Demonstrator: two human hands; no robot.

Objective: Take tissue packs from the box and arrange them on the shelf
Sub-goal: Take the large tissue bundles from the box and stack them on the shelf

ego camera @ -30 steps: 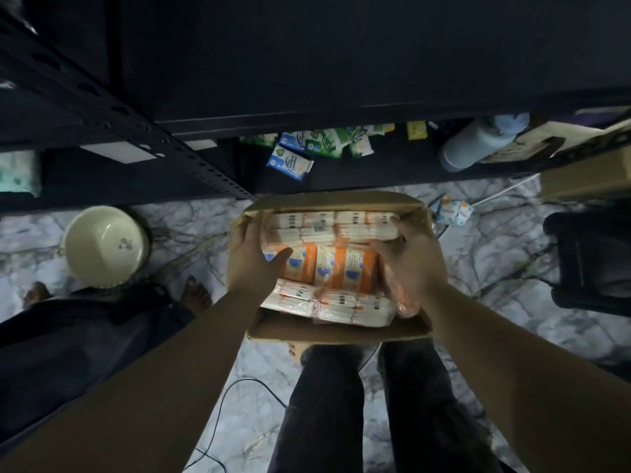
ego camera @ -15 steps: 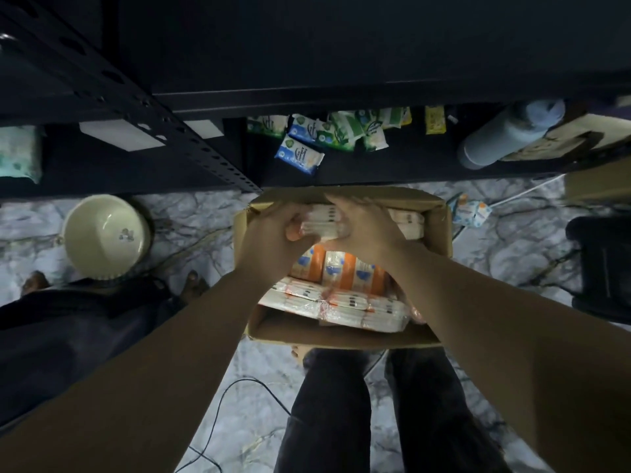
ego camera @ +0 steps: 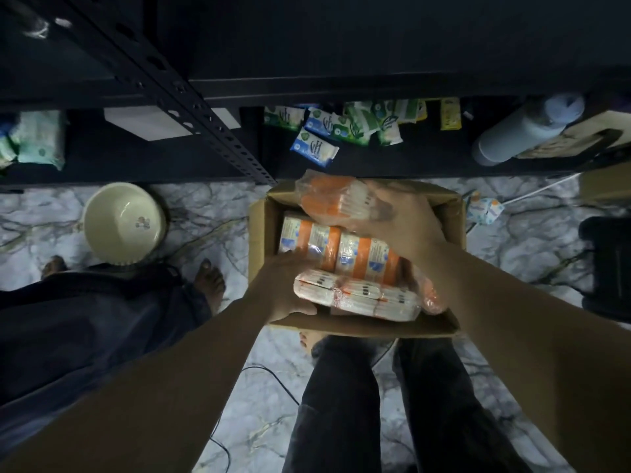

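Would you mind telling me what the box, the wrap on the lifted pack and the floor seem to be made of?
Box: brown cardboard, matte, with folded flaps and raw cut edges. Wrap on the lifted pack in the right hand: thin clear plastic film, glossy and crinkled, with the orange print showing through. Floor: looks like polished marble or marble-patterned tile, pale with dark veins.

1. Box (ego camera: 263, 233): open brown cardboard, on the floor, 6 o'clock of the shelf (ego camera: 392, 165).
2. Packs (ego camera: 355, 254): orange-white, plastic-wrapped, filling the box.
3. One bundle (ego camera: 327, 199): lifted, tilted, over the box's 12 o'clock edge.
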